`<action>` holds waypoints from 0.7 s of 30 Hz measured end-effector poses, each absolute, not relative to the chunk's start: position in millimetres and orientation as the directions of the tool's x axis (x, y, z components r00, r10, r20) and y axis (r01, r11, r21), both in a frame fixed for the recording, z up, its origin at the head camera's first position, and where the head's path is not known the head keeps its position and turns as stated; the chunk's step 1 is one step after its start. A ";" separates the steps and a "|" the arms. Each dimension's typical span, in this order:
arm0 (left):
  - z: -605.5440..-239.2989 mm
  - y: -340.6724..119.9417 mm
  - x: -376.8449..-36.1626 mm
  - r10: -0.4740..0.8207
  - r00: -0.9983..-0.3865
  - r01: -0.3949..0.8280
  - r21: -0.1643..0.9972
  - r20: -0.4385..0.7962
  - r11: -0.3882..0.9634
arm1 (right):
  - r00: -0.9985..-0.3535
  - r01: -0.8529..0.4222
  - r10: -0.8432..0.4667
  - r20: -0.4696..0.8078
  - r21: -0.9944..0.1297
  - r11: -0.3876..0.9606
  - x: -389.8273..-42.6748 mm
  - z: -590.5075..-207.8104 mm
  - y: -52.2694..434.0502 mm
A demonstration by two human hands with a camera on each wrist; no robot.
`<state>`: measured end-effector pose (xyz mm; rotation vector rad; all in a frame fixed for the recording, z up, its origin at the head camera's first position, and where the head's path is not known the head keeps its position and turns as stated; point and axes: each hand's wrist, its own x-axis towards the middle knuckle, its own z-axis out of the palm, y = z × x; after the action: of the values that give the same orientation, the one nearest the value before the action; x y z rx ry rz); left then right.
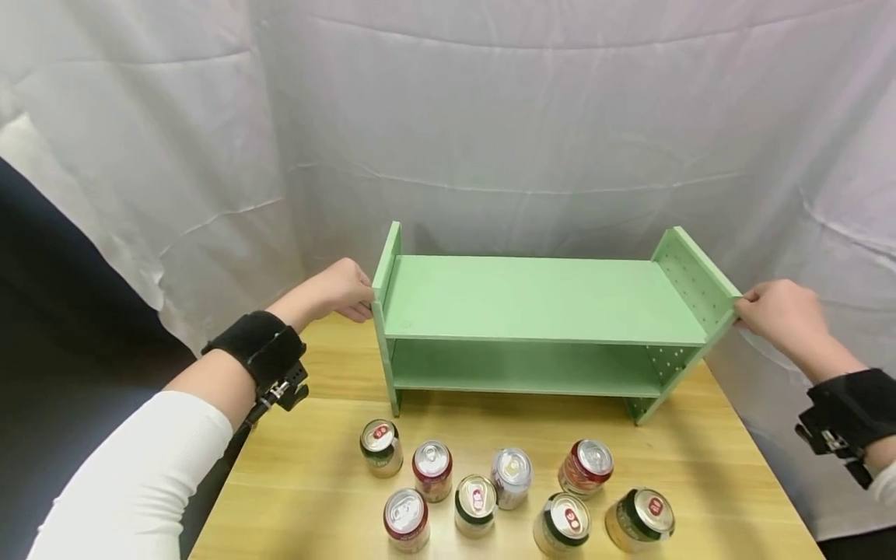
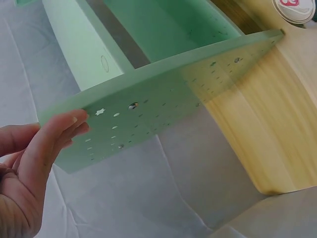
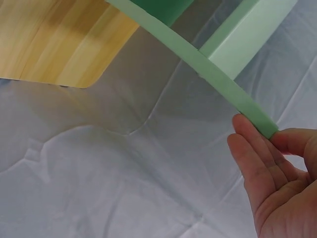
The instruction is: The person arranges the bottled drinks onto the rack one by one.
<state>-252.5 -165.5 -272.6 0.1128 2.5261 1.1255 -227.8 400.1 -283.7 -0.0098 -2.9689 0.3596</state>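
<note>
Well, left hand point(image 1: 343, 289) and right hand point(image 1: 785, 313) pinch the green shelf point(image 1: 546, 299) at its edges, clear of cans point(image 1: 432, 474)

From above, the way down to the top board of the green shelf point(image 1: 546, 299) is open; from the front, a hand could pass between its two boards. The side panels point(image 1: 689, 272) wall off both ends, where the left hand point(image 1: 341, 289) and right hand point(image 1: 787, 311) stand in the way. Eight cans point(image 1: 512, 478) obstruct the surface point(image 1: 294, 482) in front; bare wood lies to either side of them.
</note>
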 end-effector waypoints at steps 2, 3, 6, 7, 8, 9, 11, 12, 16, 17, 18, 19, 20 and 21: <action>-270.2 -168.0 -252.0 0.211 -0.930 -0.083 0.733 -0.300 0.675 | -0.986 -0.007 0.037 0.165 -0.257 0.966 -226.4 -282.7 397.6; -269.2 -169.0 -252.4 0.209 -0.931 -0.086 0.735 -0.301 0.673 | -0.984 -0.006 0.042 0.175 -0.264 0.964 -225.6 -281.8 396.8; -266.3 -171.9 -252.6 0.210 -0.932 -0.084 0.743 -0.294 0.664 | -0.980 -0.018 0.035 0.196 -0.262 0.965 -223.9 -276.5 394.0; -265.6 -173.1 -252.5 0.210 -0.933 -0.083 0.745 -0.291 0.662 | -0.979 -0.026 0.028 0.204 -0.258 0.966 -223.6 -274.9 392.5; -265.1 -174.3 -252.2 0.208 -0.935 -0.083 0.746 -0.289 0.660 | -0.978 -0.034 0.020 0.208 -0.251 0.967 -223.4 -273.4 391.0; -264.7 -175.3 -251.8 0.206 -0.935 -0.085 0.748 -0.288 0.659 | -0.978 -0.039 0.014 0.207 -0.246 0.969 -223.1 -272.1 389.1; -264.1 -177.8 -251.1 0.204 -0.936 -0.084 0.746 -0.286 0.661 | -0.978 -0.045 0.005 0.207 -0.237 0.970 -222.4 -271.1 384.9; -264.0 -179.3 -250.8 0.203 -0.936 -0.085 0.746 -0.286 0.661 | -0.979 -0.046 0.003 0.203 -0.235 0.971 -221.8 -270.9 382.9; -264.9 -187.5 -251.0 0.186 -0.941 -0.086 0.731 -0.284 0.677 | -0.981 -0.040 0.008 0.194 -0.242 0.970 -219.3 -272.8 374.5; -265.1 -189.6 -251.0 0.183 -0.942 -0.086 0.728 -0.282 0.680 | -0.981 -0.040 0.009 0.194 -0.246 0.968 -218.6 -273.1 372.8; -265.1 -191.3 -250.9 0.179 -0.943 -0.085 0.723 -0.281 0.686 | -0.981 -0.043 0.006 0.195 -0.250 0.967 -218.0 -273.3 371.4; -265.2 -192.6 -250.9 0.177 -0.943 -0.085 0.719 -0.281 0.690 | -0.980 -0.045 0.006 0.198 -0.253 0.967 -217.3 -273.3 370.2; -264.8 -193.2 -250.6 0.176 -0.943 -0.085 0.717 -0.282 0.692 | -0.981 -0.045 0.006 0.196 -0.258 0.965 -216.3 -272.8 369.6; -264.4 -193.5 -250.3 0.179 -0.942 -0.085 0.718 -0.284 0.691 | -0.980 -0.042 0.011 0.197 -0.262 0.964 -215.3 -272.2 369.2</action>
<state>-250.3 -193.5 -264.4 0.0735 2.5708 1.1153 -215.3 369.2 -272.2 0.0230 -2.9167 0.3958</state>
